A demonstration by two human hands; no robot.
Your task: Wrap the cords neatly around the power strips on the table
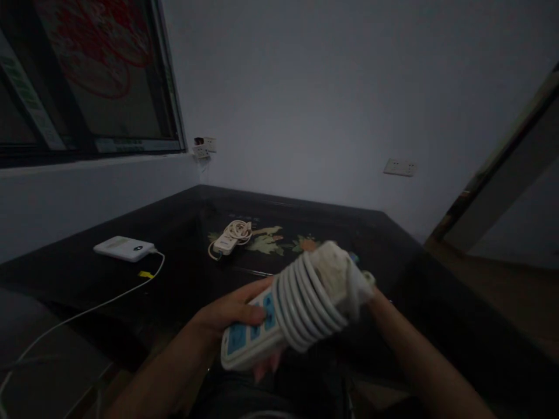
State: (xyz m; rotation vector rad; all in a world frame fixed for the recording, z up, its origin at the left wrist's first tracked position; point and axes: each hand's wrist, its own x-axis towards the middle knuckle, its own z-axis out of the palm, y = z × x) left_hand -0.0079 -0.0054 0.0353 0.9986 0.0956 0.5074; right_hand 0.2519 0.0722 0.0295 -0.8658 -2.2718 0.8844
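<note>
A white power strip [247,343] with blue socket faces is held up at a tilt over the near side of the dark table. Its thick white cord [305,302] is wound round the upper half in several tight loops. My left hand [238,311] grips the lower half, thumb lying across the sockets and some fingertips showing underneath. At the upper right end, a blurred whitish part [334,267] sticks out past the loops. My right hand [378,301] is up against that end. Its fingers are hidden behind it and smeared, so their grip does not show.
On the dark table [183,233] lie a white box-like device [124,248] with a thin white cable [94,308], a yellow scrap [145,274], and a smaller white adapter [226,243] with coiled cord. Wall sockets [399,167] sit behind. A window [100,75] is at left.
</note>
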